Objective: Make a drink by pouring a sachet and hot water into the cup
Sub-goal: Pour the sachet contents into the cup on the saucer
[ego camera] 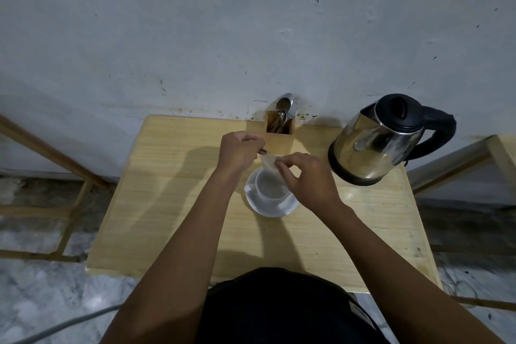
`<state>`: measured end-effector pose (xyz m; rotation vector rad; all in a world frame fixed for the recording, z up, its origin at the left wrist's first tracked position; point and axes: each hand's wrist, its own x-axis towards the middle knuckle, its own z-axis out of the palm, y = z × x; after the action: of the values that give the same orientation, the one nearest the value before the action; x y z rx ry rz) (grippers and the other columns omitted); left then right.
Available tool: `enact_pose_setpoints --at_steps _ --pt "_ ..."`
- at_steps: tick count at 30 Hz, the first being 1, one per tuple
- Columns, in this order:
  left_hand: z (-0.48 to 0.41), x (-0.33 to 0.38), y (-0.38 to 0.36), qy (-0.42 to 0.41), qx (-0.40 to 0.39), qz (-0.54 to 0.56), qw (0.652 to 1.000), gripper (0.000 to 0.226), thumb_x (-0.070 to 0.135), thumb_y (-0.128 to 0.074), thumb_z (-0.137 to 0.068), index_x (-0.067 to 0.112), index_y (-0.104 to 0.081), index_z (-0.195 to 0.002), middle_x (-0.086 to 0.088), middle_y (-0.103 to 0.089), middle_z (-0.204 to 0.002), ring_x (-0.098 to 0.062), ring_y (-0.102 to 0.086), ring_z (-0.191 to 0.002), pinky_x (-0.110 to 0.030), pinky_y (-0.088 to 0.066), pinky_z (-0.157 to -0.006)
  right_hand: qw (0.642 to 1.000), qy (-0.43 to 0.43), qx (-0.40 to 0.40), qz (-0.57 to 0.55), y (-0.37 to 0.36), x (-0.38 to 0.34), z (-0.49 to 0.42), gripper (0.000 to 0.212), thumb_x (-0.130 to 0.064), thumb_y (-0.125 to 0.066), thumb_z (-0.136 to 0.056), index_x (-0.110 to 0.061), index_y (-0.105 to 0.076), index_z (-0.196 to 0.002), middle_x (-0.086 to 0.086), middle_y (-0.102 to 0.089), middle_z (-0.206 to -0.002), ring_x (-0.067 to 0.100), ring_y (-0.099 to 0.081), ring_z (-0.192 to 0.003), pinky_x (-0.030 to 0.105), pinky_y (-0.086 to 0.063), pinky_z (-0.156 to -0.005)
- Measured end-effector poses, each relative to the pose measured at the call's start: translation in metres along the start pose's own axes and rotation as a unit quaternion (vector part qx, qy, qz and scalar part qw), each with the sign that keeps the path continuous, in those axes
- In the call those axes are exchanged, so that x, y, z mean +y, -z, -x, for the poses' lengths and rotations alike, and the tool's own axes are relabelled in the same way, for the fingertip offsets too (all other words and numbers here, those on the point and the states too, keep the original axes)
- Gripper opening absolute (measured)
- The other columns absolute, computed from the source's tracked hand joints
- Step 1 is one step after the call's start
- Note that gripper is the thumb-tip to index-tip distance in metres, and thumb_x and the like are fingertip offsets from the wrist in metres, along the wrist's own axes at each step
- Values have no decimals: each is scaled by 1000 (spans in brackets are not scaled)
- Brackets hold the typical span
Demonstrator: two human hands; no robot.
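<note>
A white cup (pixel 269 188) stands on a white saucer (pixel 275 208) in the middle of the wooden table (pixel 167 204). Just above the cup's far rim hangs a small pale sachet (pixel 268 162), pinched at both ends. My left hand (pixel 239 151) grips its left top corner. My right hand (pixel 305 177) holds its right side and covers part of the cup. A steel electric kettle (pixel 382 142) with a black lid and handle stands at the right back of the table, apart from both hands.
A wooden holder (pixel 279 135) with spoons stands against the wall behind the cup. The table's back edge meets a stained white wall. Wooden frames stand on the floor at left and right. A cable lies on the floor at lower left.
</note>
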<state>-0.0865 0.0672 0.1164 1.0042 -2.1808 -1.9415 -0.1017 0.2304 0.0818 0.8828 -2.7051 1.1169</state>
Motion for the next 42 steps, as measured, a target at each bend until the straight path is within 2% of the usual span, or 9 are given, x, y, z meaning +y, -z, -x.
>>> enact_pose_setpoints --at_steps 8,16,21,24,29,33,37,40,42 --pt "2 -13 12 -12 -134 -10 991 22 40 -60 -90 24 -74 -96 7 -72 -95 -11 -64 -92 -31 -51 -85 971 -143 0 -191 11 9 -10 12 -18 -65 -93 -18 -75 -100 -9 -74 -91 0 -67 -86 10 -48 -75" --pt "7 -10 9 -32 -112 -21 993 22 35 -62 -89 17 -73 -87 1 -66 -77 -12 -57 -72 -20 -44 -62 958 -184 8 -221 13 6 -12 19 -26 -67 -92 -22 -67 -110 -5 -74 -80 0 -69 -77 8 -49 -60" --pt "7 -10 8 -32 -112 -24 993 21 39 -64 -87 22 -74 -82 -18 -71 -88 -23 -60 -76 -31 -48 -70 956 -186 20 -225 13 6 -12 12 -23 -67 -91 -24 -68 -103 -2 -74 -76 6 -69 -71 17 -51 -61" --pt "7 -10 7 -37 -113 -25 993 22 41 -64 -86 23 -74 -79 -26 -70 -96 -26 -60 -77 -35 -48 -72 957 -189 16 -219 13 7 -12 12 -23 -68 -90 -25 -68 -102 -4 -74 -77 6 -69 -73 21 -50 -67" --pt "8 -7 6 -78 -126 -69 987 17 38 -59 -91 27 -73 -91 4 -74 -95 -16 -67 -93 -29 -51 -81 985 -126 -21 -113 23 6 -23 36 -36 -62 -93 -31 -57 -129 -16 -67 -102 3 -61 -94 20 -49 -76" --pt "10 -3 9 -134 -160 -125 970 15 31 -58 -92 28 -73 -94 7 -73 -92 -9 -66 -86 -16 -47 -69 991 -32 -114 -60 40 -5 -48 25 -35 -64 -92 -29 -69 -116 -20 -63 -95 3 -59 -88 26 -48 -78" --pt "8 -5 10 -163 -164 -146 962 18 30 -58 -93 24 -74 -97 2 -73 -83 -12 -60 -76 -28 -45 -74 981 -24 -190 -11 50 -10 -71 12 -30 -69 -89 -28 -75 -99 -22 -64 -81 4 -61 -82 28 -52 -73" --pt "11 -4 12 -164 -165 -149 961 18 26 -54 -95 25 -71 -94 15 -63 -72 -1 -52 -69 -18 -39 -66 970 -7 -240 40 58 -14 -83 13 -30 -70 -89 -26 -75 -100 -13 -65 -85 -1 -59 -78 16 -43 -63" --pt "13 -3 12 -168 -161 -158 960 20 27 -51 -96 28 -68 -88 14 -62 -74 -2 -53 -71 -19 -38 -66 962 9 -265 61 59 -18 -89 15 -32 -70 -88 -24 -75 -100 -12 -66 -88 7 -63 -84 21 -47 -67"
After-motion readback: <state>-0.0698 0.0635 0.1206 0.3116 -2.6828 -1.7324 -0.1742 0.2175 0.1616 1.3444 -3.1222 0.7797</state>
